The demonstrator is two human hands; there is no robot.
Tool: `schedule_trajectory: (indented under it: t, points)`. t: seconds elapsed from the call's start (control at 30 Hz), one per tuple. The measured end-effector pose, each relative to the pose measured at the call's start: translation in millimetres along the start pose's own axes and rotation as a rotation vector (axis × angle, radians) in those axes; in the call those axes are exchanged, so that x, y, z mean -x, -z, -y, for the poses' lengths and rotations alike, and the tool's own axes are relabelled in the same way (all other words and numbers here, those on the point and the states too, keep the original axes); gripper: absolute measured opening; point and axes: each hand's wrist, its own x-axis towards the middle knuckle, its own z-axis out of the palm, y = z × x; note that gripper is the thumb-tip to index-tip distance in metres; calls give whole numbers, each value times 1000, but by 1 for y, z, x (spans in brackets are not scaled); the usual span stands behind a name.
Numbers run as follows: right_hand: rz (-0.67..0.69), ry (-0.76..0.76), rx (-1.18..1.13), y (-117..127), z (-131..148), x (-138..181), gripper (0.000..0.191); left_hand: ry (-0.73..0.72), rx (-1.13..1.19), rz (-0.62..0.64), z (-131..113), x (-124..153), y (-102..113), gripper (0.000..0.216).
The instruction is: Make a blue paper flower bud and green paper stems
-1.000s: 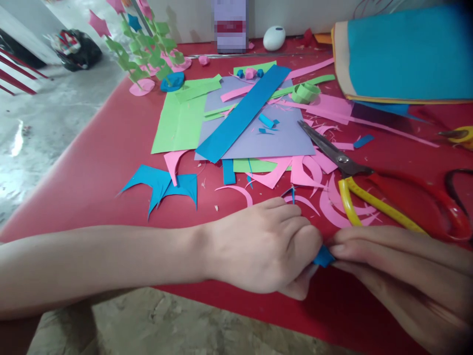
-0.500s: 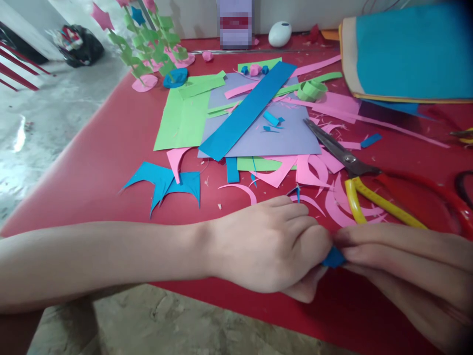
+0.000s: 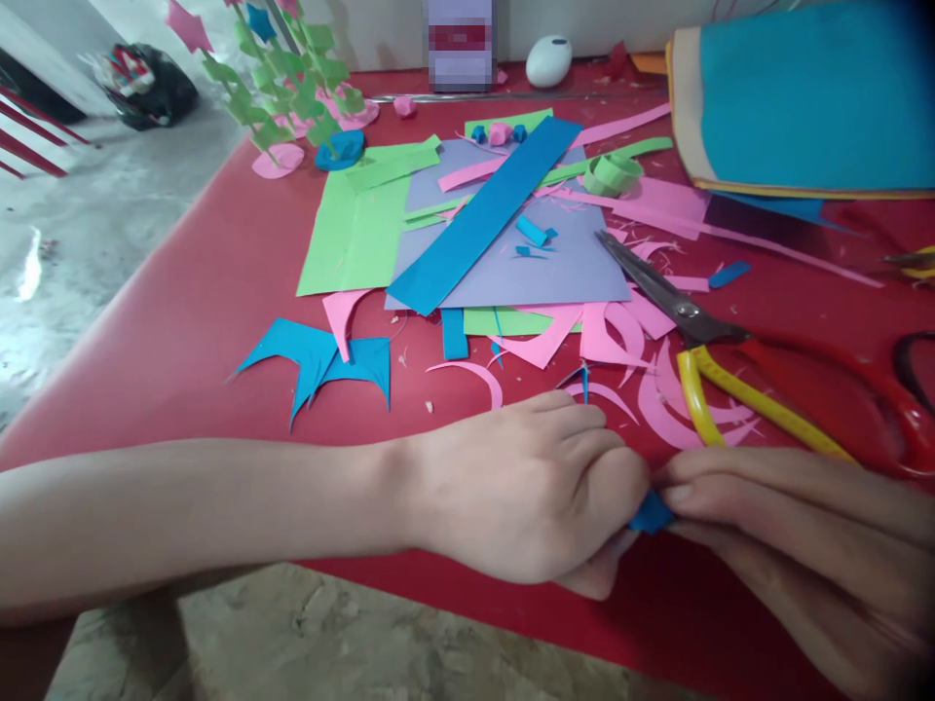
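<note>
Head view gives me a small folded blue paper piece (image 3: 650,513) pinched between both hands, over the red surface (image 3: 182,321) near its close edge. My left hand (image 3: 526,497) has its grip curled narrow on one side of the piece, knuckles up; my right hand (image 3: 796,535) has its grip equally narrow, fingertips holding the other side. Just beyond them lie scissors (image 3: 687,312), tips pointing away and leftward, beside curved pink scraps (image 3: 595,336). Farther left I see a pointed blue offcut (image 3: 303,355). Behind, a wide blue strip (image 3: 486,214) slants across a purple sheet (image 3: 562,282), with a green sheet (image 3: 351,234) on its left. Green-stemmed paper flowers (image 3: 270,134) stand at the far left corner.
</note>
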Motion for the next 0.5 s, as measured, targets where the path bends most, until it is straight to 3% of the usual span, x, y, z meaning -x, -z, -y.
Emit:
schedule_trajectory:
  t: [0.07, 0.27, 0.5]
  points:
    - [35, 17, 3, -1, 1, 7, 31, 7, 17, 3, 0, 0, 0, 28]
    - [-45, -28, -45, -8, 10, 24, 24, 4, 54, 37, 0, 0, 0, 25]
    - [-18, -15, -87, 0, 11, 0, 31, -24, 68, 57, 0, -1, 0, 25]
